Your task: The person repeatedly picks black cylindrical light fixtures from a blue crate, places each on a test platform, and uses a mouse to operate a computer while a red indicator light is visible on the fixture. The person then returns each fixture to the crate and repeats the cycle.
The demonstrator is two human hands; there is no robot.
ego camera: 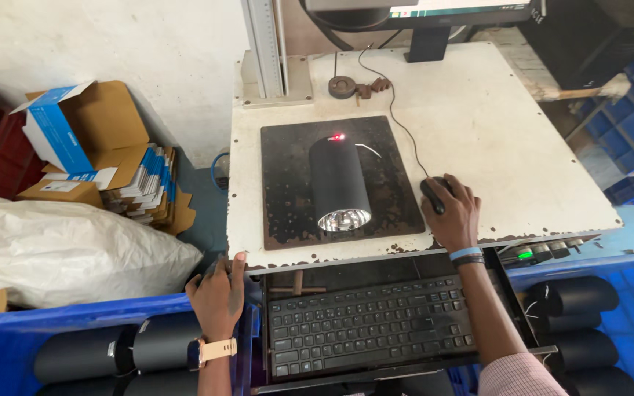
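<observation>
Two blue crates (9, 337) nearest me hold black cylinders. My left hand (218, 293) rests at bench (478, 147) front edge, fingers curled, gripping nothing. My right hand (453, 216) cups mouse (432, 194). One cylinder (339, 183) lies mid-plate (280, 183), red dot on far end; marking looks underway, crates unfinished.

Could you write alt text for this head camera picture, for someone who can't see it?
A black cylindrical lamp lies on a dark plate on a worn white table. The right hand rests on a black mouse; the left hand touches the table's front edge, beside a keyboard.
</observation>
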